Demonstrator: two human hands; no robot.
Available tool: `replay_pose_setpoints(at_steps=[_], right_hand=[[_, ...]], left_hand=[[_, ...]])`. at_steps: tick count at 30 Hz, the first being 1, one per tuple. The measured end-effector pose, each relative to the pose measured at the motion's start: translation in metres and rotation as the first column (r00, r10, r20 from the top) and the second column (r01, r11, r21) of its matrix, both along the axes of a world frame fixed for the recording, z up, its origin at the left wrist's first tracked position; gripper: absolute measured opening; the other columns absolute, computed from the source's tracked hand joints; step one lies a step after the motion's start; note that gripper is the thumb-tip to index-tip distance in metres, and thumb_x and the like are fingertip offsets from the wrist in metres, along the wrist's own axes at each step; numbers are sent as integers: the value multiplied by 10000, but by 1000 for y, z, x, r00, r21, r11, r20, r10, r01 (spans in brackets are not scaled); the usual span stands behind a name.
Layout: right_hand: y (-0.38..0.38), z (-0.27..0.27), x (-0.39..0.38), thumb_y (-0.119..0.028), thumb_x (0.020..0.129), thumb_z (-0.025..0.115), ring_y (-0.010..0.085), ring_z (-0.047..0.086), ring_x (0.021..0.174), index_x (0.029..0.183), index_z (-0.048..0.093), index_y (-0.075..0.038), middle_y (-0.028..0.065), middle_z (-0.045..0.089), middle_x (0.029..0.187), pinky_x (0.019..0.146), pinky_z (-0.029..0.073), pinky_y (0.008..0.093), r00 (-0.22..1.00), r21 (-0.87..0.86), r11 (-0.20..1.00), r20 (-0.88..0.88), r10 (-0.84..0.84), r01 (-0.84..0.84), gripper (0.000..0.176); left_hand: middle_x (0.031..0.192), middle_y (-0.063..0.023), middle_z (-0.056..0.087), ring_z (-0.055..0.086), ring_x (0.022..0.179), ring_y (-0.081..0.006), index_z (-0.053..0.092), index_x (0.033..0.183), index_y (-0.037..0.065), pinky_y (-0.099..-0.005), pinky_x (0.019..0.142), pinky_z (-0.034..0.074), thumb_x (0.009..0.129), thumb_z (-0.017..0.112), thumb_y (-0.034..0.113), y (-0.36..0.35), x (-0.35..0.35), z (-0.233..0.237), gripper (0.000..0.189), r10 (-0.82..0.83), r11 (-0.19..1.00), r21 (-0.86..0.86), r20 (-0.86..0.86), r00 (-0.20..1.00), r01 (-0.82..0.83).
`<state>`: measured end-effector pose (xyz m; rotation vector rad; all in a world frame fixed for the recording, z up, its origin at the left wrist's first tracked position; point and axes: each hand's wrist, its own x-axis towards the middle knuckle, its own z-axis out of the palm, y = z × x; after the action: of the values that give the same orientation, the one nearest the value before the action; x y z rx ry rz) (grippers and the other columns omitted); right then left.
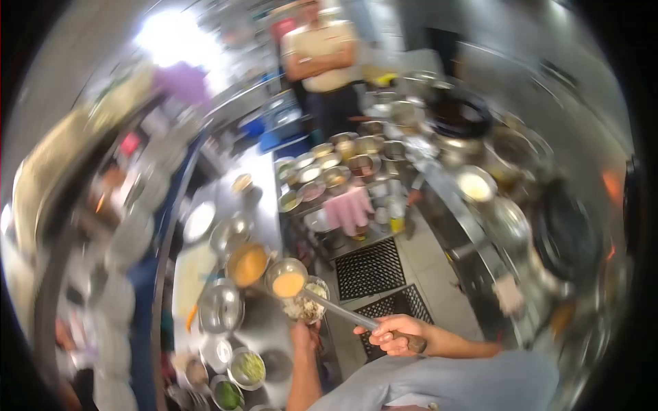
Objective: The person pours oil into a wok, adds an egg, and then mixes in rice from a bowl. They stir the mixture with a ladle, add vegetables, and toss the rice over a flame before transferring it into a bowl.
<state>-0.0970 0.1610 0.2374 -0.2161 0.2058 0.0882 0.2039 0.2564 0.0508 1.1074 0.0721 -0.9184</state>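
Holds a ladle [349,316] in the right hand [396,335], with fingers curled snugly round the far end of the long handle, and a bowl of pale and brown food [299,312] in the left hand [306,337], with fingers closed at the near side; cannot tell exactly how, for blur. Has both at the right edge of the steel counter [269,226], with the ladle's cup partly over the bowl and close beside a basin of orange liquid [248,266]. Could slop orange liquid [289,285] past that edge onto the floor mat [370,267] through a slight wrist roll, magnified by so long a handle. Could also knock the bowl askew by lowering the cup against the rim.
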Motion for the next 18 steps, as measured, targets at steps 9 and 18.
replay_pose_setpoints(at_steps=[9,18], right_hand=[[68,32,-130,-62,936,396,59,374,376,1238,511,-34,-5,430,669,324,336,225,861,29,863,46,-506,505,324],[58,58,-327,-43,900,436,89,425,374,1282,429,6,11,455,655,326,357,234,432,-14,432,66,-899,902,386]], left_hand=[[1145,-127,591,642,886,-256,428,1279,20,-302,607,539,921,391,62,-68,-118,89,362,-498,867,63,79,864,494],[1110,-134,602,644,850,-238,445,1234,-15,-285,628,545,848,407,6,-154,-340,128,388,-754,652,-18,90,651,758]])
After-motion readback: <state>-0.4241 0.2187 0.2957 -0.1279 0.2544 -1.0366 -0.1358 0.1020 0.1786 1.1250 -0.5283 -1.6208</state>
